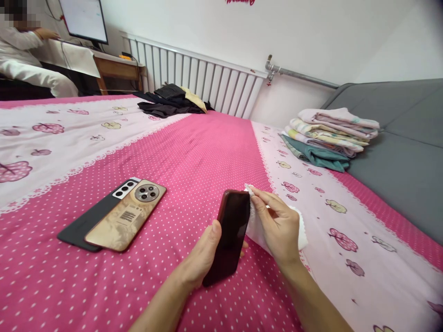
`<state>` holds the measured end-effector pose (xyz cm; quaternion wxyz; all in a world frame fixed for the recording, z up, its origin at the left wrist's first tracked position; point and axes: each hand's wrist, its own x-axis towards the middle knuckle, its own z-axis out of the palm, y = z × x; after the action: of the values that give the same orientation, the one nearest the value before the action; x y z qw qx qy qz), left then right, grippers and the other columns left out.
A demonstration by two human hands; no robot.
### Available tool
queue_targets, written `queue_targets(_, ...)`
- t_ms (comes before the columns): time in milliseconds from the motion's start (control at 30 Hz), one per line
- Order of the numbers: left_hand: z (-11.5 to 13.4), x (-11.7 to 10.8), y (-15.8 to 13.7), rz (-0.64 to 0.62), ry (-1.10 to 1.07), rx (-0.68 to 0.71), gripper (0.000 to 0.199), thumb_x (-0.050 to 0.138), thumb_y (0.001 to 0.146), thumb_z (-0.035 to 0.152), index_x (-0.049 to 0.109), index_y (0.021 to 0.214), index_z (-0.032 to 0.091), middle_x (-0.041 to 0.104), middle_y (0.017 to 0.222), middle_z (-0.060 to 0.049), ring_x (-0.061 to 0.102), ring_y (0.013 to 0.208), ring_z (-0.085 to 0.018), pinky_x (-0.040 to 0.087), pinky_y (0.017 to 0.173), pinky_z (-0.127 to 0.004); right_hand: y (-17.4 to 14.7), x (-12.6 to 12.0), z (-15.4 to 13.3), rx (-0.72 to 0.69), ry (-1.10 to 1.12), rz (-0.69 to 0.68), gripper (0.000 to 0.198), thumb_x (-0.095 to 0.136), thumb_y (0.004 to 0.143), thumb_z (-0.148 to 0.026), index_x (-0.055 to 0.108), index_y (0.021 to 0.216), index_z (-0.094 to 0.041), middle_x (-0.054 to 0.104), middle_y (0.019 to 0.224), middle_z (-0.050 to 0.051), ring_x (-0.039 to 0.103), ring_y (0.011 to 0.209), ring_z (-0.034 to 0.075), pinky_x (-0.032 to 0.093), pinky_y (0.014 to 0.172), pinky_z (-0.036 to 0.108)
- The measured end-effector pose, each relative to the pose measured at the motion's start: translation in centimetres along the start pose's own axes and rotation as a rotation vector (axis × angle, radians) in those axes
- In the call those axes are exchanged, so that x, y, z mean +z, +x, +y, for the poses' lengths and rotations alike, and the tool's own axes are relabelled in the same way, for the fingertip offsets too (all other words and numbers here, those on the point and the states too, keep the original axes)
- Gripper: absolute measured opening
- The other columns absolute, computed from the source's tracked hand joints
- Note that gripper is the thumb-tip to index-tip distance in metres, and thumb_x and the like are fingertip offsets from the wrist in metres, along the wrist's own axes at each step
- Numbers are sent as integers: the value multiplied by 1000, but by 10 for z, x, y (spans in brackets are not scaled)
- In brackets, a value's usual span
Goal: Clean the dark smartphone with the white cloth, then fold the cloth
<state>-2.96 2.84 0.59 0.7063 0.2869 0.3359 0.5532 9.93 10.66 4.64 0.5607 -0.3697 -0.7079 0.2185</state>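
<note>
My left hand (204,253) is closed around a dark smartphone (231,233) with a reddish edge, its black screen facing me and tilted. My right hand (278,221) pinches a white tissue (258,230) at the phone's upper right corner. Part of the tissue hangs down behind the fingers. To the left, a gold phone (126,219) with a round camera ring lies back up on the bed. It partly overlaps a dark grey phone (86,221) beneath it.
A pink dotted bedspread (194,152) covers the bed. Folded cloths (328,133) are stacked at the right by a grey headboard (398,133). Dark clothes (169,101) lie near the radiator (197,74). Another person (31,60) sits at a desk with a monitor (85,20).
</note>
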Motion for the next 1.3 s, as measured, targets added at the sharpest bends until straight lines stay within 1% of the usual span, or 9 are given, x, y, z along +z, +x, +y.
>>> queue_targets(200, 4, -2, 0, -29, -171, -97, 79, 38, 71, 77, 67, 95, 8, 70, 87, -16, 65, 75, -21, 48, 69, -30, -6, 4, -5, 82, 18, -17, 24, 60, 81, -31, 69, 102, -24, 72, 89, 2, 65, 72, 16, 54, 62, 28)
queue_targets(333, 13, -3, 0, -56, -263, -37, 81, 38, 69, 79, 67, 98, 9, 71, 86, -14, 67, 75, -21, 49, 70, -29, -10, 6, -13, 144, 51, -140, 17, 62, 80, -31, 73, 88, -21, 70, 71, 0, 61, 57, 13, 51, 52, 24)
queue_targets(467, 21, -4, 1, -85, -331, -8, 85, 32, 69, 80, 66, 101, 10, 71, 80, -13, 67, 70, -21, 50, 70, -30, -13, 6, -16, 242, 169, -273, 19, 61, 80, -33, 73, 89, -22, 65, 66, -1, 58, 44, 11, 50, 42, 23)
queue_targets(667, 22, -6, 2, -94, -403, -5, 86, 21, 76, 77, 64, 106, 9, 71, 82, -13, 67, 72, -22, 48, 76, -34, -11, 1, -19, 237, 81, -388, 17, 61, 80, -31, 73, 78, -20, 66, 65, 1, 62, 48, 13, 52, 47, 23)
queue_targets(800, 23, -5, 1, -124, -361, -29, 87, 17, 77, 76, 64, 106, 9, 71, 83, -14, 67, 74, -23, 48, 75, -33, -12, 1, -20, 276, 159, -329, 16, 62, 79, -32, 72, 82, -20, 66, 67, 0, 59, 44, 12, 51, 43, 24)
queue_targets(900, 21, -5, -1, -152, -310, -97, 88, 18, 76, 77, 64, 102, 7, 71, 85, -17, 67, 78, -24, 47, 76, -33, -11, 0, -19, 262, 142, -195, 19, 63, 78, -33, 72, 89, -21, 69, 71, 0, 61, 48, 13, 52, 43, 25)
queue_targets(1067, 17, -3, -3, -160, -237, -242, 90, 25, 73, 80, 64, 103, 5, 70, 89, -19, 67, 78, -24, 47, 78, -34, -6, -4, -13, 163, 69, 52, 20, 68, 74, -31, 72, 91, -22, 72, 85, 2, 67, 73, 19, 56, 67, 32)
queue_targets(1167, 16, -1, -3, -138, -214, -257, 90, 26, 72, 80, 65, 100, 4, 70, 87, -19, 66, 77, -23, 47, 77, -33, -5, -5, -10, 173, 102, 81, 21, 68, 74, -31, 72, 94, -23, 72, 89, 2, 67, 78, 19, 56, 73, 33)
queue_targets(1300, 16, -1, -1, -89, -213, -226, 89, 27, 72, 80, 66, 99, 5, 71, 86, -18, 67, 74, -22, 48, 74, -31, -6, -3, -14, 194, 53, 28, 18, 66, 76, -32, 73, 89, -22, 73, 83, 1, 67, 72, 18, 56, 65, 29)
